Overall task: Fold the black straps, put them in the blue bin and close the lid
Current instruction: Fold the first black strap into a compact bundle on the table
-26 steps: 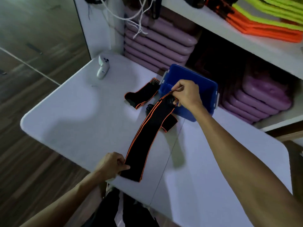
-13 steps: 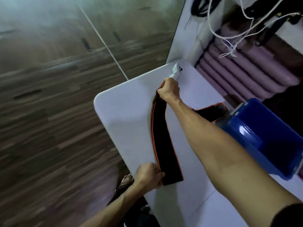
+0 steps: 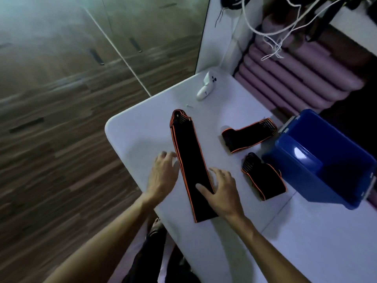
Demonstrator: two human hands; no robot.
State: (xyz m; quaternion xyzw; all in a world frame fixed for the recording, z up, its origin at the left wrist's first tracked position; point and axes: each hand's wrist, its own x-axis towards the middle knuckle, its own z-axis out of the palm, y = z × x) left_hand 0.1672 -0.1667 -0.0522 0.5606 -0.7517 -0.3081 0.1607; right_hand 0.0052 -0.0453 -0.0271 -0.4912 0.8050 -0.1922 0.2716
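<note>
1. Laid flat on the white desk [image 3: 306, 252] now: long black strap [image 3: 189, 160] with orange edging, no longer stretched taut between both hands as half a second ago.
2. Left hand [image 3: 163, 176] released, fingers spread, just beside the strap's left edge.
3. Right hand [image 3: 222, 193] open, thumb resting on the strap's near half, gripping nothing.
4. Two folded black straps [image 3: 248, 135] [image 3: 263, 178] lying right of it, near the blue bin [image 3: 318, 160].
5. Bin open, lid off.
</note>
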